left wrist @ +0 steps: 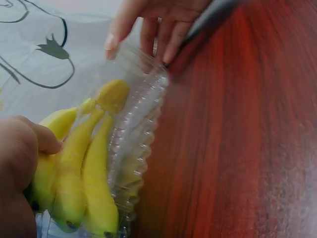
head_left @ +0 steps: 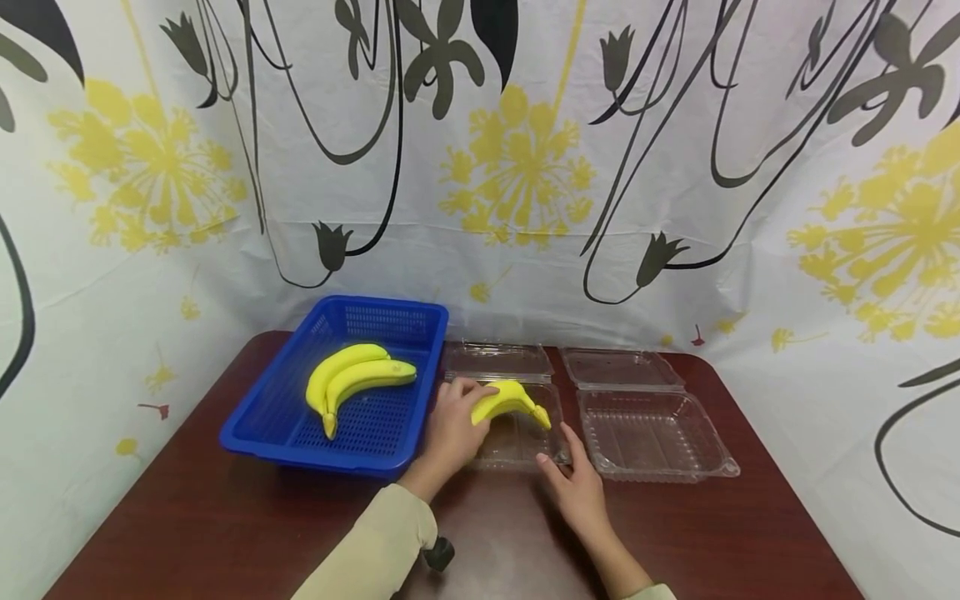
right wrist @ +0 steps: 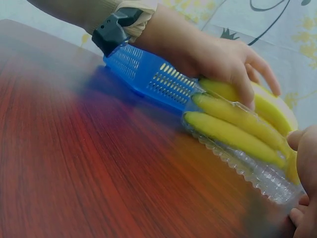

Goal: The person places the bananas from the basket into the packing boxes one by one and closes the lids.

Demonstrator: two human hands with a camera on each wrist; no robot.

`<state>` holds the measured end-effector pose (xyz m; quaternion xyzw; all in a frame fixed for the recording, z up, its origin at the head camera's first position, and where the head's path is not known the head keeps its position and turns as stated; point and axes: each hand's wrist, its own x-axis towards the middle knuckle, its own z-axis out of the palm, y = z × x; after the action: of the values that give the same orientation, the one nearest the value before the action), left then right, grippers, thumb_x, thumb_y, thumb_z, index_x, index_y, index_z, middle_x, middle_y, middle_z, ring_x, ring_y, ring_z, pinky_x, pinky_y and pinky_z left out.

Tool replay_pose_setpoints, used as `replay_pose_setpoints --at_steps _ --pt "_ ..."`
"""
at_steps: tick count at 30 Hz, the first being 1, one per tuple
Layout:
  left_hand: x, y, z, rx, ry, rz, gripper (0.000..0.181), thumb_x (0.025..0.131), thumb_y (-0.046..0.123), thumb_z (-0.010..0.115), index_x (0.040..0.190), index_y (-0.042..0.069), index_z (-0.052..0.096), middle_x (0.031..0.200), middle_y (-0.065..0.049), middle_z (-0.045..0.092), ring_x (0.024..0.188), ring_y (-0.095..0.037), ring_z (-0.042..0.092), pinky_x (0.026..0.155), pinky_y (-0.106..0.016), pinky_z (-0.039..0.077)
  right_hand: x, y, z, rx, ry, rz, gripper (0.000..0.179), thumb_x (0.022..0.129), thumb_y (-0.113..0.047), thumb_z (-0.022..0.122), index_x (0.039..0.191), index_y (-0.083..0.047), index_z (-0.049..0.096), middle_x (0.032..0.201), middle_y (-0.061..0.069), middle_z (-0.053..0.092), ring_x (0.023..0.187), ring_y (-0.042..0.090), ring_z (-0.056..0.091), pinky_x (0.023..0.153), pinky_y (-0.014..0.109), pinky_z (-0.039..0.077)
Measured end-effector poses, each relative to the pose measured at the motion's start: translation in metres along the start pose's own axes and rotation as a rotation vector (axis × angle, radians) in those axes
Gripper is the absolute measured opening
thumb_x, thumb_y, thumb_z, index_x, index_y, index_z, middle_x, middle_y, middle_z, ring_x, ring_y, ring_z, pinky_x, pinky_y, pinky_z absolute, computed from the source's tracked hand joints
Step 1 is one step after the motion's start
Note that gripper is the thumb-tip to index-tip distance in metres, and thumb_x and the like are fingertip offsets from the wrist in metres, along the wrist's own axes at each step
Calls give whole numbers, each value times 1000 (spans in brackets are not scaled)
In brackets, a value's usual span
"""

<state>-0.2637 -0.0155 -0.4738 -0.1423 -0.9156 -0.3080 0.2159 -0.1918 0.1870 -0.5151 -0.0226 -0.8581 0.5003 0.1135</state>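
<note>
My left hand (head_left: pixel 453 423) grips a bunch of yellow bananas (head_left: pixel 510 400) by its left end. The bunch is in the left clear plastic clamshell container (head_left: pixel 502 450), its stem end pointing right. In the left wrist view, several bananas (left wrist: pixel 72 183) show, some through the clear ribbed wall. My right hand (head_left: pixel 579 492) holds the container's right side near the front corner, thumb and fingers on either side of the wall (right wrist: pixel 277 191). A second open clamshell (head_left: pixel 652 433) stands to the right, with nothing inside.
To the left, a blue plastic basket (head_left: pixel 255 425) holds another banana bunch (head_left: pixel 360 379). Both clamshell lids (head_left: pixel 498 360) lie folded back toward the patterned curtain (head_left: pixel 517 275). All stand on a dark red wooden table (head_left: pixel 225 508).
</note>
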Motion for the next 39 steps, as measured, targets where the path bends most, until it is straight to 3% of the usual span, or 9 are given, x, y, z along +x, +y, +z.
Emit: replay_pose_setpoints --at_steps 7,19,30,39 --pt "1 3 4 63 -58 58 46 78 13 79 119 30 70 114 5 54 103 -16 45 80 -33 47 0 -2 0 9 -4 7 67 93 -26 68 150 -12 35 150 19 37 133 39 39 97 50 45" --pt "0 3 1 114 -96 76 50 77 19 82 123 30 67 117 5 54 103 -17 45 82 -33 47 1 1 1 7 -5 14 67 93 -27 68 150 -13 36 150 20 37 133 38 39 97 49 45" --pt "-13 -9 -12 -44 9 101 49 74 26 85 121 20 69 124 -4 56 112 -26 47 93 -41 39 1 0 -1 -18 17 -7 68 91 -32 69 149 -12 38 147 22 41 131 39 42 95 48 46" --pt "-31 -16 -15 -159 -64 50 56 78 27 83 129 18 62 143 -11 44 132 -32 35 105 -53 29 0 -1 0 -23 12 2 69 92 -35 68 149 -12 36 148 22 40 132 39 41 96 48 46"
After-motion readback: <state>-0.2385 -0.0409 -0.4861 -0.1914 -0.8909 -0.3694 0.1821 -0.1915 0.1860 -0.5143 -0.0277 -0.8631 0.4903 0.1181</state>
